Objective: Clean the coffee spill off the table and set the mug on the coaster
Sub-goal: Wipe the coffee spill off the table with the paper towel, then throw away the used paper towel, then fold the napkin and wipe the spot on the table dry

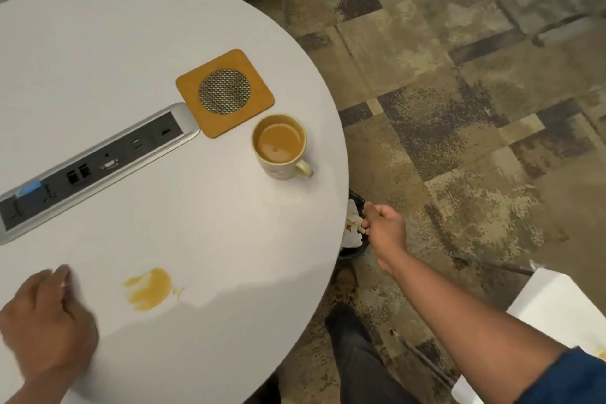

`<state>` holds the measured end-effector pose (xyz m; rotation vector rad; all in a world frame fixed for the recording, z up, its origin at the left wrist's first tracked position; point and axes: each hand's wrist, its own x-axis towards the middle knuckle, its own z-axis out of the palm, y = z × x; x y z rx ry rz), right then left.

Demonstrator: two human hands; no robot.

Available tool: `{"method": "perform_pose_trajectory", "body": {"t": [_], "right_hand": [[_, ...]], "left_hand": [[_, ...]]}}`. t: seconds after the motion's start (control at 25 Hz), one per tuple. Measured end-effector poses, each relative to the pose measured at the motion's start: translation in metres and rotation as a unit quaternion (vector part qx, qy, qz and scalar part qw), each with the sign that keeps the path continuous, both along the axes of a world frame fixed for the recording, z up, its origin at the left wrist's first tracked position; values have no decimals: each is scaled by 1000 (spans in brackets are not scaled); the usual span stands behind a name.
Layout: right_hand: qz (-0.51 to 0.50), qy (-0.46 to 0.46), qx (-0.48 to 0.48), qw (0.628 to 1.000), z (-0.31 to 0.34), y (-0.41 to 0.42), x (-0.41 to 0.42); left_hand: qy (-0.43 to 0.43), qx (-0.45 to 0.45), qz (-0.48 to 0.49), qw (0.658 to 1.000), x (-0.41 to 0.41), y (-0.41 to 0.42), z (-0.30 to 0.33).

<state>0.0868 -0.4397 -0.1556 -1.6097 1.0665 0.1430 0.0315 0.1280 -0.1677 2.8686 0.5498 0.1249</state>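
A cream mug (pixel 281 149) full of milky coffee stands on the round white table (pixel 203 226), just right of and below a square orange coaster (pixel 225 92) with a metal mesh centre. The two are apart. A smeared tan coffee spill (pixel 149 289) lies near the table's front edge. My left hand (pixel 46 321), blurred, rests on the table left of the spill, fingers curled, nothing visible in it. My right hand (pixel 382 228) is off the table's right edge over a dark bin (pixel 352 251), its fingers pinched at a coffee-stained crumpled tissue (pixel 355 225).
A recessed power and data strip (pixel 95 161) runs diagonally across the table left of the coaster. White tissues lie in the bin by the table's edge. My legs and a shoe (pixel 346 279) are under the table's edge. A white chair seat (pixel 557 311) is at right on patterned carpet.
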Motion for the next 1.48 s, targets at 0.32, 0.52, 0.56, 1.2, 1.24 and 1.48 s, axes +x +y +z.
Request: {"method": "perform_pose_trajectory", "body": {"t": [0.32, 0.52, 0.56, 1.2, 1.24, 1.48], "right_hand": [[226, -167, -262, 923, 74, 85, -21], [445, -124, -358, 812, 88, 159, 0], [468, -125, -351, 801, 89, 177, 8], [730, -239, -325, 551, 95, 498, 54], [739, -246, -310, 546, 95, 507, 51], [808, -237, -308, 443, 94, 536, 42]], "left_hand": [[-23, 21, 14, 999, 5, -54, 68], [1, -19, 18, 1000, 5, -55, 82], [3, -34, 16, 999, 5, -53, 82], [71, -32, 69, 995, -19, 92, 102], [59, -35, 56, 996, -25, 90, 103], [35, -124, 87, 988, -42, 109, 95]]}}
